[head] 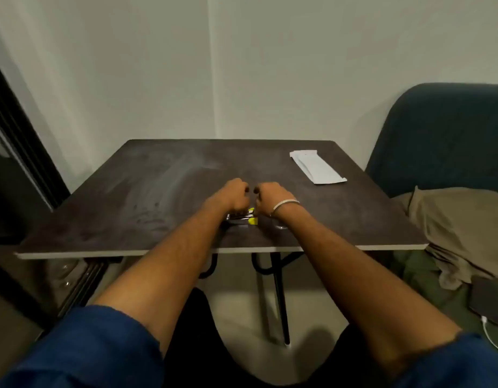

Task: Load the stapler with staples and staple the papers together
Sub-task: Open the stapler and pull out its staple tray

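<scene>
Both fists, left hand (pixel 233 195) and right hand (pixel 267 196), closed together above the stapler (pixel 242 217) (contents unseen); papers (pixel 316 166) at two o'clock; seat staples squarely.

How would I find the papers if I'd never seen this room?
Look at the dark square table pushed into the corner of the pale walls. Go to its far right corner, beside the blue chair. The papers lie flat there, a folded white strip, the only white thing on the tabletop, well away from both hands.
</scene>
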The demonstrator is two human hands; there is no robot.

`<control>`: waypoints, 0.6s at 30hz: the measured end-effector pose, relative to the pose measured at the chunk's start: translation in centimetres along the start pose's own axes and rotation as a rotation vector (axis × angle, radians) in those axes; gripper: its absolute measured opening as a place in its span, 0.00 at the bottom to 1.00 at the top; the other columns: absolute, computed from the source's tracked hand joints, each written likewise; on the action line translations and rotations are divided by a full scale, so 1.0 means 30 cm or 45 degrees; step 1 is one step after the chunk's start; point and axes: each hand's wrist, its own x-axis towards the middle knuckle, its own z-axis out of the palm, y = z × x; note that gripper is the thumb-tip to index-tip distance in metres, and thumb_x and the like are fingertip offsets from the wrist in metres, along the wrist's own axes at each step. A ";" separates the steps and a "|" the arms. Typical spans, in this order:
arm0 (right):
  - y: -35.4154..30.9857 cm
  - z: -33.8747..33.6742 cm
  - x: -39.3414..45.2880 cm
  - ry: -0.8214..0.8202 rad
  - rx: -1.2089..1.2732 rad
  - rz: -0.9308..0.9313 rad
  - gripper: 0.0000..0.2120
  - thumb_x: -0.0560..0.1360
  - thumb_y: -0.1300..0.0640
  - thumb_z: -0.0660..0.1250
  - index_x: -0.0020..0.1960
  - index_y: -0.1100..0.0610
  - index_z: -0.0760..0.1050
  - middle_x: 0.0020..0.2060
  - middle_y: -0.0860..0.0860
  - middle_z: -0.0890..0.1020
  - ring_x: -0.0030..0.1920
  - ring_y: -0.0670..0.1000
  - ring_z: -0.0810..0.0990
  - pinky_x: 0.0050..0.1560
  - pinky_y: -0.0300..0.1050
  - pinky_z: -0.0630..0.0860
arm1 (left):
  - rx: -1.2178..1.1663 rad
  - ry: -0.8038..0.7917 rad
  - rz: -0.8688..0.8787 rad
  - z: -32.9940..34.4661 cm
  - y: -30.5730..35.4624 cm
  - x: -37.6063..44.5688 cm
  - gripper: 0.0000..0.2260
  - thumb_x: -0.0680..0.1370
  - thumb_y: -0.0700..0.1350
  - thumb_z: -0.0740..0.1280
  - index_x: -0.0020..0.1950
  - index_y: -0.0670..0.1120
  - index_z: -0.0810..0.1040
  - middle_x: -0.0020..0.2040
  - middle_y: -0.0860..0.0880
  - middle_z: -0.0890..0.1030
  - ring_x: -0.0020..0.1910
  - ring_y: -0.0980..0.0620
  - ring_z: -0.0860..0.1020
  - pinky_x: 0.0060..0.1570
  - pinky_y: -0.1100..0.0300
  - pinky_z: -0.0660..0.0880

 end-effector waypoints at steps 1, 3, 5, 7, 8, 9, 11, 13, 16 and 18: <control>-0.010 0.021 -0.017 -0.029 0.015 0.009 0.16 0.75 0.58 0.61 0.61 0.59 0.76 0.58 0.60 0.79 0.56 0.62 0.79 0.54 0.52 0.76 | -0.028 -0.026 -0.024 0.009 -0.022 -0.022 0.11 0.76 0.41 0.63 0.50 0.35 0.79 0.52 0.36 0.80 0.49 0.39 0.78 0.48 0.51 0.73; -0.020 0.070 -0.038 -0.026 0.075 0.007 0.12 0.75 0.57 0.61 0.55 0.60 0.77 0.55 0.60 0.80 0.52 0.61 0.79 0.52 0.52 0.76 | -0.141 -0.080 -0.059 0.025 -0.062 -0.066 0.12 0.77 0.45 0.64 0.54 0.39 0.80 0.51 0.40 0.82 0.46 0.45 0.79 0.46 0.54 0.75; -0.027 0.118 -0.053 0.008 0.113 0.001 0.11 0.78 0.55 0.59 0.52 0.60 0.77 0.55 0.58 0.78 0.50 0.59 0.79 0.51 0.52 0.75 | -0.259 -0.097 -0.064 0.035 -0.087 -0.104 0.12 0.78 0.48 0.65 0.56 0.43 0.81 0.52 0.44 0.83 0.46 0.50 0.79 0.46 0.57 0.74; -0.031 0.150 -0.057 0.073 0.147 0.004 0.13 0.79 0.55 0.57 0.56 0.60 0.76 0.57 0.57 0.75 0.52 0.58 0.78 0.52 0.52 0.75 | -0.333 -0.091 -0.043 0.040 -0.093 -0.128 0.12 0.78 0.49 0.65 0.58 0.45 0.81 0.52 0.47 0.82 0.48 0.52 0.78 0.48 0.58 0.72; -0.033 0.161 -0.059 0.111 0.171 0.008 0.13 0.80 0.55 0.57 0.58 0.60 0.75 0.59 0.57 0.74 0.53 0.58 0.77 0.54 0.52 0.75 | -0.353 -0.084 -0.023 0.040 -0.094 -0.138 0.12 0.78 0.49 0.65 0.58 0.45 0.80 0.52 0.48 0.81 0.48 0.53 0.77 0.49 0.58 0.71; -0.033 0.172 -0.060 0.132 0.192 0.016 0.14 0.80 0.55 0.57 0.59 0.60 0.75 0.59 0.58 0.73 0.54 0.58 0.77 0.55 0.52 0.75 | -0.359 -0.085 -0.008 0.039 -0.093 -0.145 0.12 0.79 0.48 0.64 0.58 0.45 0.80 0.51 0.49 0.79 0.49 0.54 0.76 0.50 0.58 0.71; -0.034 0.192 -0.057 0.163 0.243 0.018 0.14 0.80 0.56 0.57 0.61 0.61 0.73 0.61 0.59 0.72 0.56 0.59 0.76 0.57 0.53 0.75 | -0.388 -0.064 0.009 0.045 -0.098 -0.157 0.11 0.78 0.48 0.65 0.58 0.45 0.80 0.48 0.52 0.77 0.48 0.55 0.75 0.50 0.60 0.70; -0.034 0.211 -0.047 0.194 0.305 0.005 0.14 0.80 0.57 0.57 0.62 0.62 0.72 0.62 0.60 0.71 0.58 0.60 0.76 0.58 0.53 0.74 | -0.468 -0.021 -0.012 0.065 -0.115 -0.159 0.10 0.78 0.48 0.66 0.56 0.45 0.81 0.47 0.52 0.79 0.48 0.55 0.76 0.49 0.61 0.71; -0.026 0.233 -0.036 0.253 0.426 -0.013 0.15 0.81 0.58 0.57 0.64 0.63 0.71 0.63 0.60 0.71 0.59 0.59 0.75 0.58 0.48 0.71 | -0.584 0.065 -0.088 0.097 -0.126 -0.151 0.10 0.78 0.47 0.66 0.52 0.43 0.82 0.47 0.49 0.81 0.47 0.53 0.78 0.49 0.59 0.73; -0.016 0.244 -0.021 0.306 0.532 -0.032 0.15 0.80 0.58 0.59 0.64 0.63 0.71 0.62 0.60 0.72 0.58 0.58 0.75 0.55 0.42 0.69 | -0.607 0.130 -0.120 0.112 -0.125 -0.138 0.09 0.78 0.46 0.66 0.50 0.42 0.82 0.47 0.46 0.82 0.46 0.52 0.78 0.48 0.59 0.73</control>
